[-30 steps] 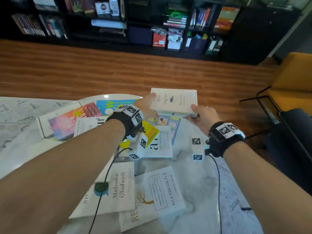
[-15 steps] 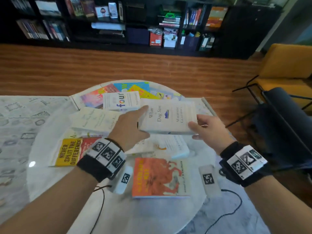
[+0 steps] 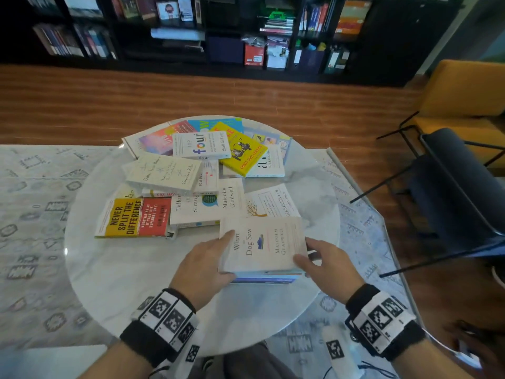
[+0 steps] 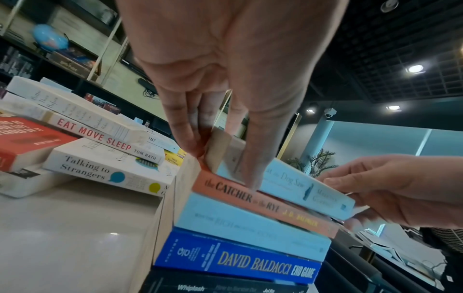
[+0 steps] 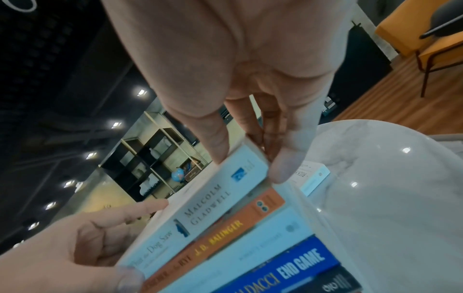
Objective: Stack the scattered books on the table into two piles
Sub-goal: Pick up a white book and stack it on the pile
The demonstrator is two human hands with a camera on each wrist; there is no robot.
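A white book, "What the Dog Saw", sits slightly tilted on top of a pile at the near right of the round marble table. My left hand grips its left edge, thumb on the cover. My right hand pinches its right edge. In the left wrist view the white book's spine lies over an orange book, a pale blue one, a blue one and a black one. The right wrist view shows my right hand holding that spine.
Several loose books overlap across the table's middle and far side, among them a yellow and red one, "Talking to Strangers" and "the four". A dark chair and a yellow chair stand to the right. Bookshelves line the far wall.
Both hands have brought the white book from the table's far side towards me and down onto the near pile, covering the orange book.
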